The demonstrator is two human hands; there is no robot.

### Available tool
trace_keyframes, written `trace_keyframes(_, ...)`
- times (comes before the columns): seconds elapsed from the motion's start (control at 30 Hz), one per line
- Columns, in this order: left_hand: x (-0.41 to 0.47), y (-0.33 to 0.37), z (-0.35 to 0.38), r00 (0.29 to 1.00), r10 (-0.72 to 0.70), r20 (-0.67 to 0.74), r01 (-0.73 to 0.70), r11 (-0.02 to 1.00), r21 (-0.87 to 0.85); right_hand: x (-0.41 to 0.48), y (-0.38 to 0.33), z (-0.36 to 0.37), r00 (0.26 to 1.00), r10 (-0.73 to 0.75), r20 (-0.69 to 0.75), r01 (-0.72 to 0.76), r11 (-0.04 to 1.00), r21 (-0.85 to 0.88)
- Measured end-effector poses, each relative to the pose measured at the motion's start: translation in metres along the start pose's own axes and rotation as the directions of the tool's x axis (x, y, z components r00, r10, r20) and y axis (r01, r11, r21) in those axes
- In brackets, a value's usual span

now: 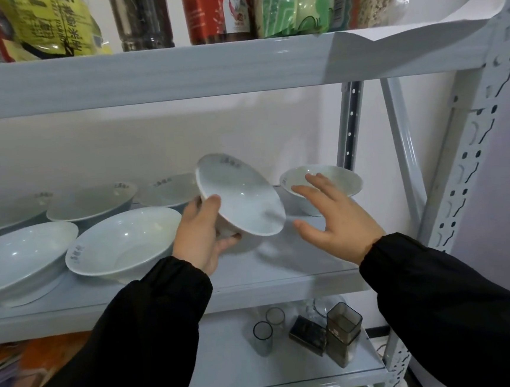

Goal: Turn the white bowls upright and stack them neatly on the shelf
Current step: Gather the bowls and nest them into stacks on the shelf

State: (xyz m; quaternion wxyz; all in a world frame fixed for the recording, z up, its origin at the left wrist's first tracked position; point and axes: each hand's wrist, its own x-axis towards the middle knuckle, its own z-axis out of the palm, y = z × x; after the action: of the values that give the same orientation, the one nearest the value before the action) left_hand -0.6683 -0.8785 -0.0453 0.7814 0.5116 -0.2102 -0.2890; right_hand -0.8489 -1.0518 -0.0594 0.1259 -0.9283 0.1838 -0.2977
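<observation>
My left hand (200, 233) grips a white bowl (241, 194) by its foot and rim, holding it tilted on its side above the middle shelf (255, 282), its inside facing me. My right hand (333, 217) hovers just right of that bowl with fingers spread, holding nothing. Behind my right hand an upright white bowl (338, 176) stands at the shelf's right end. Left of my hands, several more white bowls stand upright on the shelf, the nearest one (122, 245) beside my left wrist and another (22, 260) at the far left.
The upper shelf (145, 76) overhangs closely, loaded with food bags and bottles. A perforated metal upright (472, 158) bounds the right side. The lower shelf holds small glasses (263, 337) and dark plastic containers (343, 333).
</observation>
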Motion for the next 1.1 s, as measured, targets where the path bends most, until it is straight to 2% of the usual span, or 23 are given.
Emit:
trace_keyframes(0.1,0.001,-0.013,-0.005,0.983,-0.181,-0.038,0.167,0.956,-0.241,0.0,0.0,0.007,1.0,0.007,0.015,-0.007,1.0,-0.006)
trace_keyframes(0.27,-0.002,-0.022,-0.017,0.947,-0.315,-0.068,0.279,0.908,-0.313,0.002,0.002,0.021,0.998,0.014,0.057,-0.016,1.0,0.023)
trace_keyframes(0.43,-0.013,-0.018,-0.015,0.914,-0.406,-0.024,0.393,0.896,-0.207,0.003,-0.002,0.028,0.994,-0.007,0.11,0.006,1.0,0.005)
trace_keyframes(0.5,-0.018,-0.016,-0.013,0.915,-0.403,-0.016,0.397,0.907,-0.138,0.003,-0.005,0.03,0.992,-0.009,0.126,0.007,1.0,0.014)
trace_keyframes(0.53,-0.021,-0.014,-0.011,0.927,-0.374,-0.024,0.372,0.926,-0.059,0.004,-0.005,0.031,0.991,-0.011,0.135,0.01,1.0,0.013)
trace_keyframes(0.57,-0.023,-0.013,-0.011,0.952,-0.302,-0.054,0.306,0.945,0.111,0.004,-0.006,0.031,0.989,-0.012,0.144,0.01,1.0,0.01)
trace_keyframes(0.6,-0.026,-0.011,-0.013,0.981,-0.183,-0.071,0.196,0.904,0.379,0.004,-0.007,0.031,0.988,-0.007,0.154,0.006,1.0,0.007)
trace_keyframes(0.63,-0.028,-0.011,-0.016,0.999,-0.018,-0.047,0.045,0.73,0.682,0.004,-0.007,0.031,0.987,0.0,0.162,-0.001,1.0,0.005)
trace_keyframes(0.67,-0.03,-0.011,-0.02,0.989,0.137,0.06,-0.117,0.461,0.88,0.004,-0.007,0.031,0.986,0.008,0.167,-0.009,1.0,0.004)
trace_keyframes(0.7,-0.032,-0.013,-0.022,0.957,0.208,0.202,-0.246,0.217,0.945,0.004,-0.008,0.032,0.985,0.018,0.173,-0.019,1.0,0.002)
trace_keyframes(0.73,-0.035,-0.014,-0.022,0.928,0.2,0.316,-0.329,0.035,0.944,0.004,-0.008,0.032,0.982,0.033,0.187,-0.033,0.999,-0.002)
trace_keyframes(0.77,-0.035,-0.018,-0.022,0.917,0.143,0.373,-0.363,-0.091,0.927,0.004,-0.009,0.032,0.977,0.053,0.206,-0.053,0.999,-0.006)
trace_keyframes(0.8,-0.036,-0.021,-0.021,0.922,0.083,0.377,-0.362,-0.153,0.919,0.003,-0.009,0.031,0.972,0.073,0.225,-0.072,0.997,-0.011)
trace_keyframes(0.83,-0.033,-0.026,-0.021,0.933,0.039,0.357,-0.345,-0.173,0.922,0.003,-0.009,0.031,0.967,0.086,0.239,-0.085,0.996,-0.014)
trace_keyframes(1.1,-0.031,-0.03,-0.027,0.93,0.061,0.363,-0.356,-0.111,0.928,0.002,-0.013,0.028,0.959,0.106,0.264,-0.104,0.994,-0.024)
